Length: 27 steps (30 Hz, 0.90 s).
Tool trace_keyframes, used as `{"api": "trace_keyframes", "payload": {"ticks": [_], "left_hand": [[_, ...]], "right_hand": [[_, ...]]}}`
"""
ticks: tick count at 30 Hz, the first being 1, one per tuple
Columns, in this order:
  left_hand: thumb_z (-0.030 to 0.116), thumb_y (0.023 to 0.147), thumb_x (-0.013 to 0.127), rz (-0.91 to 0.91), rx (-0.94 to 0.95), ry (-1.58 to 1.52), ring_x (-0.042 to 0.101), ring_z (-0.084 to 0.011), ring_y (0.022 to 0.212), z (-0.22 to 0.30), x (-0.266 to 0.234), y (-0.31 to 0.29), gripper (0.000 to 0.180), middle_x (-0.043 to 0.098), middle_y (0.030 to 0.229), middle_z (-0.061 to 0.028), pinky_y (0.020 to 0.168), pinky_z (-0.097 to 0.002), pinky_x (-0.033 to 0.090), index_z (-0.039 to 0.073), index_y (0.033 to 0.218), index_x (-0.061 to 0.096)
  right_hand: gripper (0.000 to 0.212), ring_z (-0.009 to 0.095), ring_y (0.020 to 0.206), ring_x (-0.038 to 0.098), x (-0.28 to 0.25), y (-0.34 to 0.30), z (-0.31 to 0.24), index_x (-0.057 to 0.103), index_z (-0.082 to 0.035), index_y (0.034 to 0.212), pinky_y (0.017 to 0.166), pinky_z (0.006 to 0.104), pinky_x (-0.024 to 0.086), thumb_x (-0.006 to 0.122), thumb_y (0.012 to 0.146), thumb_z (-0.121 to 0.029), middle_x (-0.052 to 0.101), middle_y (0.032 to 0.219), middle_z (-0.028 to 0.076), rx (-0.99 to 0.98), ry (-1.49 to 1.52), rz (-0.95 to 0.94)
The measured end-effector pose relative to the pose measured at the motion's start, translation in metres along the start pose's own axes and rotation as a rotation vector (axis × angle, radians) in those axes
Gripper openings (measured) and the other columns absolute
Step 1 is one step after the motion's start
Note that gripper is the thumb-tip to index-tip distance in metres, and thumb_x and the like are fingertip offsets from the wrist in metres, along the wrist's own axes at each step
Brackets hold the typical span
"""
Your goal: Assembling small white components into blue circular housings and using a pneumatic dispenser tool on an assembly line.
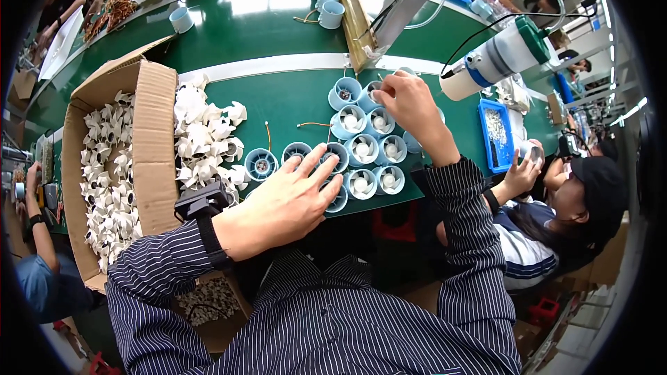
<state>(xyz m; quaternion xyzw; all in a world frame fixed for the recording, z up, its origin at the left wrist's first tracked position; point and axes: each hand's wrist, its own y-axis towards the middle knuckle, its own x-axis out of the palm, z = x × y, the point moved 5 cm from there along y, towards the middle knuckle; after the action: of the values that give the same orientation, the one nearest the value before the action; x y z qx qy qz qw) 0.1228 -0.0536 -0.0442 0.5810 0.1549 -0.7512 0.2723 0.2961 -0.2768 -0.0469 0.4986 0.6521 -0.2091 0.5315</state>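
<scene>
Rows of light-blue cup-shaped fan housings stand on the green table in front of me, several with a white fan wheel inside. My left hand lies over the near-left housings, fingers spread and touching their rims, holding nothing. Farther right, my right hand is bent over the far housings with its fingertips pinched together; whatever they grip is hidden. Close to it is a housing without a wheel, its inside showing. Another open housing with a thin cable sits left of my left hand.
A cardboard box of white fan wheels stands at left, a loose heap of wheels beside it. A clear cylinder with a green cap hangs at upper right above a blue tray. A co-worker sits at right.
</scene>
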Motion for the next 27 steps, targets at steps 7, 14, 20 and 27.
{"api": "trace_keyframes", "payload": {"ticks": [7,14,20,27], "left_hand": [[0.023,0.093,0.073,-0.007,0.014,0.037,0.044,-0.0471,0.153,0.001,0.002,0.001,0.062,0.053,0.157,-0.029,0.117,-0.0534,0.047,-0.007,0.146,0.058],[0.022,0.093,0.073,-0.008,0.014,0.028,0.044,-0.0472,0.153,0.002,0.003,0.003,0.062,0.053,0.157,-0.0289,0.116,-0.0535,0.047,-0.007,0.146,0.058],[0.022,0.092,0.074,-0.001,0.016,0.039,0.044,-0.047,0.153,0.002,0.005,0.001,0.062,0.054,0.155,-0.0286,0.116,-0.0531,0.047,-0.007,0.145,0.059],[0.027,0.087,0.082,-0.046,-0.026,0.048,0.038,-0.0443,0.157,-0.001,0.012,0.001,0.074,0.051,0.159,-0.0249,0.118,-0.0519,0.045,-0.004,0.149,0.056]], "right_hand": [[0.015,0.034,0.084,0.071,-0.017,-0.014,-0.038,0.078,0.0,0.093,0.075,0.0442,0.055,0.078,0.094,-0.015,0.074,0.094,0.015,0.023,0.182,0.045],[0.016,0.034,0.094,0.072,0.015,-0.017,-0.059,0.081,-0.001,0.094,0.084,0.0458,0.057,0.078,0.091,-0.017,0.074,0.094,0.014,-0.196,-0.011,-0.186],[0.024,0.036,0.087,0.07,0.018,-0.016,-0.069,0.074,0.001,0.083,0.078,0.0485,0.055,0.077,0.094,-0.02,0.07,0.086,0.015,-0.189,-0.125,-0.089],[0.016,0.038,0.084,0.072,-0.032,-0.032,-0.043,0.08,0.001,0.099,0.075,0.0451,0.056,0.079,0.093,-0.014,0.074,0.092,0.018,-0.034,0.009,-0.076]]}}
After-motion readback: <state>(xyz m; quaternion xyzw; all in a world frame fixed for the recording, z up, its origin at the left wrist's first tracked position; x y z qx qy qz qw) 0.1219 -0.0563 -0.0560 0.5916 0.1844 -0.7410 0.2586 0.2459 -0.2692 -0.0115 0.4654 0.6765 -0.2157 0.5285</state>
